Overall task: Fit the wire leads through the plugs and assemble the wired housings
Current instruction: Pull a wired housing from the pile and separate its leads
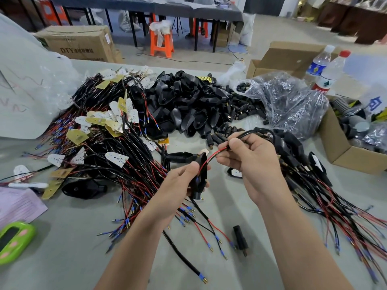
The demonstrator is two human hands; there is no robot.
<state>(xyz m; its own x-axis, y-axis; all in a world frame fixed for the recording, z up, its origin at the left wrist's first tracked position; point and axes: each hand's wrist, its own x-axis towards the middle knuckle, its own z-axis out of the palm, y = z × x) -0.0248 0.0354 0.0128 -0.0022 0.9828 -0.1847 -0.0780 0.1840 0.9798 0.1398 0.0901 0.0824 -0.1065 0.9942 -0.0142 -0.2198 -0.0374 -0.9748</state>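
Note:
My left hand (pixel 180 179) grips a black plastic housing (pixel 200 177) upright over the table, its narrow neck pointing down. A red and a black wire lead (pixel 211 158) run from the housing's open top up to my right hand (pixel 249 158), which pinches the black cable (pixel 255 131) just where the leads split. That cable loops back over my right hand. A loose black plug (pixel 240 239) lies on the table below my hands. A heap of empty black housings (pixel 184 105) sits behind, and small black plugs (pixel 222 135) are scattered beside it.
A big tangle of red and black wires with small circuit boards (pixel 100 130) covers the table's left. Finished wired pieces (pixel 314 185) lie at the right. Plastic bags (pixel 293 101), a cardboard box (pixel 339 149), two water bottles (pixel 326 72) and a green device (pixel 12 241) ring the work area.

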